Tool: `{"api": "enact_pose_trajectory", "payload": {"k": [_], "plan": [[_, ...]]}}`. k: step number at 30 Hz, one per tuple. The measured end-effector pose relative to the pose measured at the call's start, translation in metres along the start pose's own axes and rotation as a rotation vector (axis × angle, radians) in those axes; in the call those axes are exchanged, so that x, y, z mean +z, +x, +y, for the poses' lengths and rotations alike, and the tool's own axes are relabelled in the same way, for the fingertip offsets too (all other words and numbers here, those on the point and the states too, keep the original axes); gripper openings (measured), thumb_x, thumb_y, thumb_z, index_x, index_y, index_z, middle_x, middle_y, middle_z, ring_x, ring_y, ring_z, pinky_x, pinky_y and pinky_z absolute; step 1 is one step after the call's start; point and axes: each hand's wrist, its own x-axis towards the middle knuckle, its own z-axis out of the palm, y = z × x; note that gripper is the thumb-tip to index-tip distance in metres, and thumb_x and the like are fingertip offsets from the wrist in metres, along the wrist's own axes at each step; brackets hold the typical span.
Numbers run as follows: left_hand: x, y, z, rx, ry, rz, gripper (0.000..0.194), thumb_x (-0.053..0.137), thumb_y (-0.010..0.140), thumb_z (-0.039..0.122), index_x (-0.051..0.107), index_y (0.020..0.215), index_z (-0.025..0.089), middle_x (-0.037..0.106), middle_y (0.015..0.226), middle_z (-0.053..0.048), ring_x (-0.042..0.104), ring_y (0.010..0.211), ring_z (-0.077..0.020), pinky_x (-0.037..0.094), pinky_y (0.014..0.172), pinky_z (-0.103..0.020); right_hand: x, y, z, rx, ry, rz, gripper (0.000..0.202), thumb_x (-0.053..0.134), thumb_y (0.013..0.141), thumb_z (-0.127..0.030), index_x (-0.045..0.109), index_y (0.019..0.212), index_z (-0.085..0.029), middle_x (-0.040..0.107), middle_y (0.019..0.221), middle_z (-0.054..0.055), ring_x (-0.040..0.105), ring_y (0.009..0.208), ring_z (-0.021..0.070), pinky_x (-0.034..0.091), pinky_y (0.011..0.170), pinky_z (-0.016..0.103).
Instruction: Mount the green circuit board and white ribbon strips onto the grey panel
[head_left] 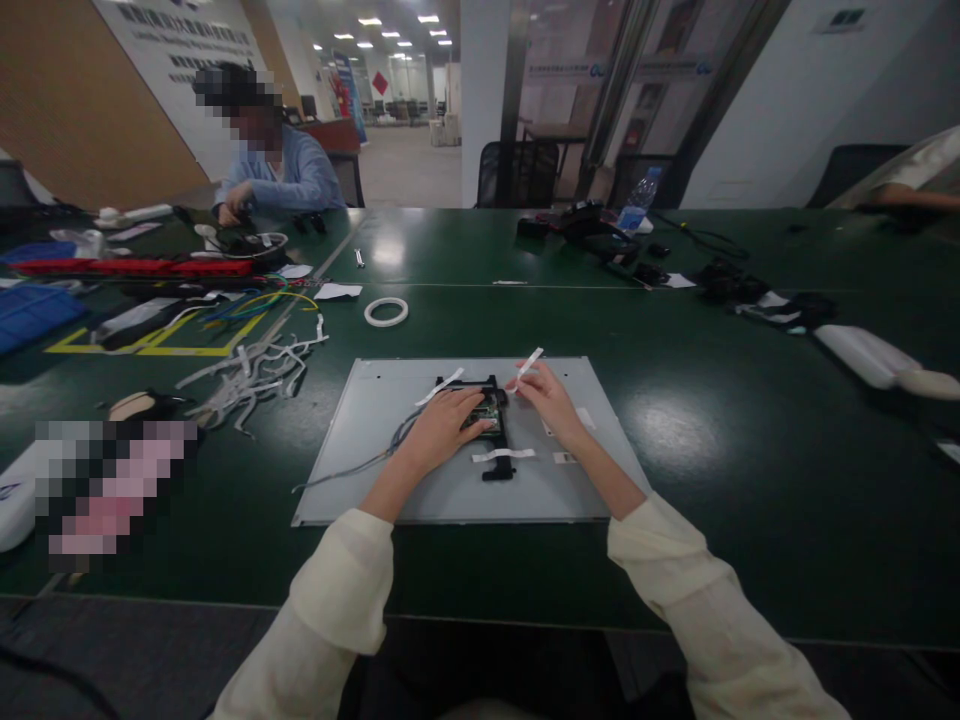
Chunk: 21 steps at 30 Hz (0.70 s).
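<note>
A grey flat panel (pixel 360 420) lies on the table in front of me. On its middle sits a black bracket (pixel 501 440) with a green circuit board (pixel 491 412) beside it. My left hand (pixel 448 425) rests over the board with its fingers stretched out, covering part of it. Between the thumb and fingers of my right hand (pixel 547 392) is a strip of white tape (pixel 529 362), its free end pointing up. One white strip (pixel 504 455) crosses the lower bracket, and another (pixel 441 387) lies at the upper left. A grey cable (pixel 360 467) runs off leftward.
A roll of white tape (pixel 386 312) lies beyond the panel. Crumpled white strips (pixel 259 378) are heaped to the left, near a blue basket (pixel 34 315). Black devices (pixel 592 232) and a water bottle (pixel 639 200) stand at the far right. Across the table sits another person (pixel 289 170).
</note>
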Motion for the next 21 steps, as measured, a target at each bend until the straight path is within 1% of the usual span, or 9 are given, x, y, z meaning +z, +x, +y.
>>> {"api": "enact_pose_trajectory", "payload": {"k": [3, 6, 11, 13, 15, 18, 21], "plan": [[0.001, 0.000, -0.001, 0.002, -0.004, 0.006, 0.045, 0.041, 0.089, 0.045, 0.048, 0.123, 0.017, 0.051, 0.129, -0.008, 0.047, 0.118, -0.0213, 0.034, 0.101, -0.036, 0.001, 0.000, -0.001, -0.007, 0.010, -0.002, 0.036, 0.057, 0.078, -0.036, 0.046, 0.109, -0.021, 0.063, 0.088, 0.002, 0.058, 0.082, 0.0156, 0.042, 0.075, 0.027], [0.001, 0.000, 0.001, -0.005, -0.003, 0.011, 0.044, 0.041, 0.089, 0.044, 0.048, 0.123, 0.017, 0.051, 0.129, -0.008, 0.046, 0.119, -0.0209, 0.033, 0.102, -0.037, 0.000, -0.001, -0.003, -0.002, 0.042, 0.008, 0.035, 0.057, 0.078, -0.037, 0.048, 0.107, -0.020, 0.062, 0.082, 0.002, 0.057, 0.079, 0.0145, 0.043, 0.074, 0.027], [-0.002, -0.001, 0.004, 0.002, 0.004, 0.006, 0.042, 0.040, 0.090, 0.043, 0.048, 0.123, 0.018, 0.051, 0.130, -0.007, 0.045, 0.119, -0.0201, 0.031, 0.104, -0.038, -0.001, -0.003, -0.010, 0.020, 0.084, 0.031, 0.037, 0.057, 0.075, -0.038, 0.053, 0.107, -0.019, 0.056, 0.072, -0.001, 0.054, 0.070, 0.0123, 0.043, 0.069, 0.025], [-0.005, 0.000, 0.003, -0.010, 0.010, 0.037, 0.039, 0.040, 0.091, 0.041, 0.049, 0.122, 0.018, 0.052, 0.128, -0.006, 0.046, 0.118, -0.0196, 0.030, 0.104, -0.038, -0.001, -0.003, -0.011, 0.029, 0.084, 0.049, 0.038, 0.056, 0.075, -0.038, 0.052, 0.108, -0.019, 0.054, 0.071, -0.001, 0.053, 0.069, 0.0126, 0.043, 0.068, 0.025], [-0.007, 0.001, -0.001, -0.071, 0.022, 0.110, 0.037, 0.037, 0.092, 0.037, 0.050, 0.120, 0.017, 0.055, 0.125, -0.007, 0.048, 0.115, -0.0195, 0.033, 0.102, -0.037, 0.001, -0.004, -0.011, 0.007, 0.050, 0.070, 0.039, 0.055, 0.076, -0.039, 0.050, 0.109, -0.018, 0.054, 0.071, -0.001, 0.054, 0.071, 0.0136, 0.043, 0.068, 0.026], [-0.010, 0.001, -0.008, -0.217, 0.052, 0.234, 0.032, 0.034, 0.092, 0.027, 0.051, 0.118, 0.015, 0.059, 0.116, -0.008, 0.053, 0.107, -0.0198, 0.040, 0.095, -0.035, 0.004, -0.005, -0.009, -0.090, -0.099, 0.104, 0.036, 0.055, 0.076, -0.038, 0.048, 0.106, -0.018, 0.051, 0.069, -0.002, 0.053, 0.069, 0.0136, 0.042, 0.069, 0.026], [-0.012, 0.000, -0.013, -0.325, 0.103, 0.285, 0.030, 0.035, 0.090, 0.018, 0.054, 0.113, 0.015, 0.062, 0.108, -0.009, 0.056, 0.099, -0.0203, 0.043, 0.088, -0.034, 0.008, -0.007, -0.010, -0.202, -0.309, 0.127, 0.030, 0.055, 0.076, -0.031, 0.046, 0.102, -0.019, 0.043, 0.063, -0.005, 0.047, 0.061, 0.0116, 0.041, 0.068, 0.025]]}}
